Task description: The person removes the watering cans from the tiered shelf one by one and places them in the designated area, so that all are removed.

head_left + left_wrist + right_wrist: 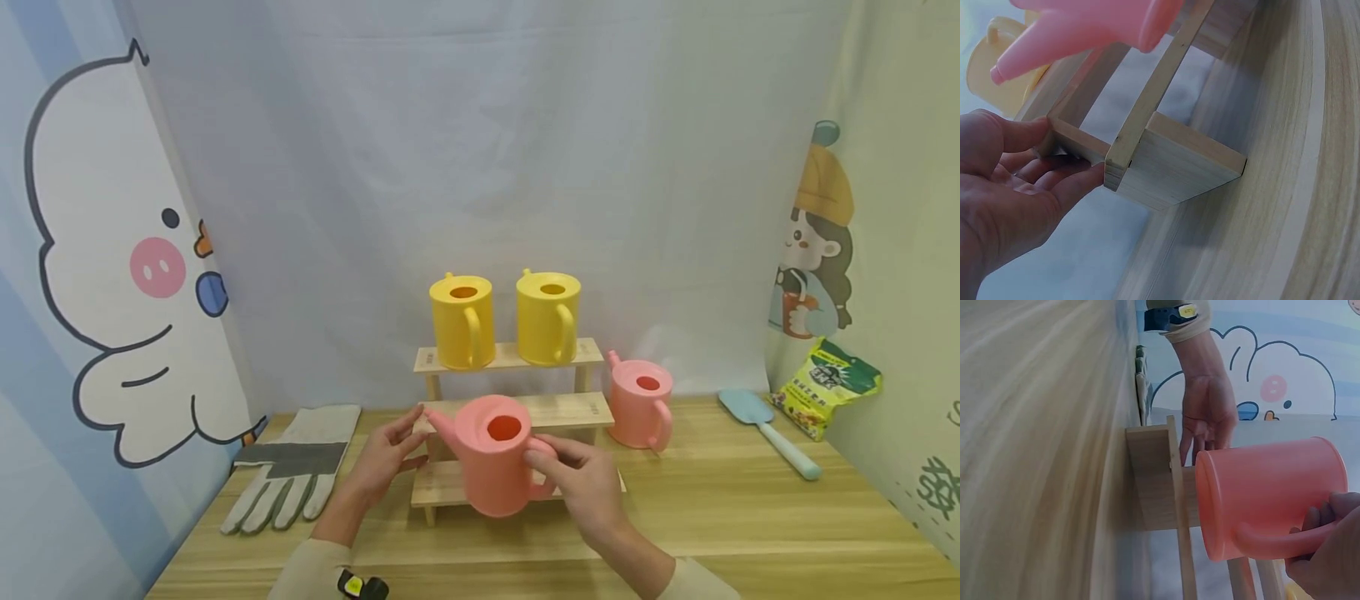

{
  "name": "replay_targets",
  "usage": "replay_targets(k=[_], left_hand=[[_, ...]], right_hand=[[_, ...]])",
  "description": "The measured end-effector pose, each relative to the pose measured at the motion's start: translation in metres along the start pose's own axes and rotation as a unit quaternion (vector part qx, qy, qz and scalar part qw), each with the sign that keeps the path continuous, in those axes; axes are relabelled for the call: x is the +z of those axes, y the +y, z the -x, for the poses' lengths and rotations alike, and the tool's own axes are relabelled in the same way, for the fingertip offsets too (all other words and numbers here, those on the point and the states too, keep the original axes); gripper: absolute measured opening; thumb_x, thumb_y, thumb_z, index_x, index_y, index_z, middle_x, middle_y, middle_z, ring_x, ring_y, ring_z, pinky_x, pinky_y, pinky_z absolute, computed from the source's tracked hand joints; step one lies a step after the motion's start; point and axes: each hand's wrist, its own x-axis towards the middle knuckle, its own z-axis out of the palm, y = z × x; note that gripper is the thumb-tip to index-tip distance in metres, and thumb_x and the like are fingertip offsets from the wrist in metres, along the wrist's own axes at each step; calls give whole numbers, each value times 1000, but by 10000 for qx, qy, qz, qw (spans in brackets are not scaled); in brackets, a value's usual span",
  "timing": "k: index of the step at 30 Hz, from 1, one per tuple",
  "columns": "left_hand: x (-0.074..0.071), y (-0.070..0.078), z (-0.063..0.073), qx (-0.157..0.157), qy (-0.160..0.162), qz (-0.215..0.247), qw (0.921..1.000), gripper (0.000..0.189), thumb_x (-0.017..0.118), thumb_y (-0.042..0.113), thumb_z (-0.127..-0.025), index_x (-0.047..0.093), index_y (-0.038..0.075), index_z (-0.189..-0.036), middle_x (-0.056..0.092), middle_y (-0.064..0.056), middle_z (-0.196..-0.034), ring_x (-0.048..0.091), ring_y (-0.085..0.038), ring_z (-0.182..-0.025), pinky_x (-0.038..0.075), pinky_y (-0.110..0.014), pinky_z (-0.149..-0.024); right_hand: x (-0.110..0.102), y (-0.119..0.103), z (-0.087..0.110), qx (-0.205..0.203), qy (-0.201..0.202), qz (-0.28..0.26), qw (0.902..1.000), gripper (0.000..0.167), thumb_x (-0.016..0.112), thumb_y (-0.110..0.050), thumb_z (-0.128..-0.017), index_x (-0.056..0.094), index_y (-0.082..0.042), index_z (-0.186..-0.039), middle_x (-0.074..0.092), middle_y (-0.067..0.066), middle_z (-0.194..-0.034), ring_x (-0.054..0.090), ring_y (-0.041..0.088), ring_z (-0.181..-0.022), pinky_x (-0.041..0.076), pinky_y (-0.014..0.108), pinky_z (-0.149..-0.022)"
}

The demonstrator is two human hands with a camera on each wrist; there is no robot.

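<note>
A pink watering can [491,475] is held by its handle in my right hand [588,487], in front of the tiered wooden stand [442,492]. Its spout points left and its body hides part of the lower tiers. The right wrist view shows fingers [1325,515] curled round the handle. My left hand [386,454] grips the left end of the stand, thumb and fingers [1082,181] on its side frame in the left wrist view. Two yellow watering cans, one on the left [462,329] and one on the right [547,325], stand upright on the top tier.
Another pink watering can [637,408] stands on the wooden table [712,517] right of the stand. Farther right lie a light blue trowel [765,425] and a green-yellow packet [825,387]. Work gloves [300,467] lie at the left. A pale curtain [480,167] hangs behind.
</note>
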Motion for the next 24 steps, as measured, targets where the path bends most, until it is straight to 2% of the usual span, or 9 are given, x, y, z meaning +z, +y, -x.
replay_targets(k=[4, 12, 15, 19, 20, 22, 24], left_hand=[[0, 0, 0, -8, 3, 79, 10000, 54, 51, 3, -104, 31, -4, -154, 18, -22, -162, 13, -38, -148, 49, -53, -100], [-1, 1, 1, -37, -111, 104, 9999, 55, 50, 3, -105, 29, -2, -155, 16, -24, -162, 22, -39, -146, 50, -51, -101], [-2, 2, 2, -31, -94, 97, 9999, 55, 50, 3, -105, 29, -2, -155, 16, -25, -162, 23, -41, -145, 49, -51, -102], [-2, 3, 2, -25, -89, 96, 9999, 55, 50, 3, -105, 29, -3, -155, 14, -24, -162, 20, -41, -146, 48, -53, -102], [-2, 3, 2, -27, -106, 94, 9999, 55, 50, 3, -105, 28, -3, -155, 13, -24, -162, 19, -41, -146, 48, -53, -102], [-1, 3, 2, -29, -136, 99, 9999, 56, 50, 3, -105, 28, -3, -155, 13, -23, -163, 19, -41, -146, 47, -54, -103], [-1, 2, 2, -24, -170, 89, 9998, 56, 50, 4, -105, 27, -2, -156, 13, -23, -163, 19, -41, -147, 47, -54, -103]], right_hand=[[-7, -6, -3, -91, -45, -82, 9999, 25, 80, -5, -85, 76, 5, -107, 75, 14, -93, 66, 17, -70, 58, 24, -66], [-27, -25, -10, -399, 110, -135, 9991, 27, 78, -4, -86, 74, 8, -110, 76, 9, -94, 71, 21, -80, 62, 33, -76], [-35, -34, -11, -732, 129, -214, 9970, 27, 76, 0, -88, 72, 12, -111, 71, -3, -121, 69, 15, -104, 60, 30, -86], [-46, -46, -11, -1067, 305, -210, 9936, 27, 75, 4, -87, 70, 15, -111, 69, -3, -125, 65, 12, -109, 58, 27, -88], [-49, -50, -11, -1077, 404, -187, 9932, 28, 76, 4, -87, 70, 14, -112, 73, 1, -116, 66, 12, -106, 59, 27, -87], [-54, -58, -10, -979, 678, -53, 9929, 29, 79, 1, -85, 72, 11, -112, 77, 5, -96, 71, 15, -87, 61, 27, -78], [-59, -66, -9, -878, 934, 27, 9918, 31, 81, -2, -84, 73, 9, -111, 77, 3, -93, 70, 13, -84, 61, 25, -74]])
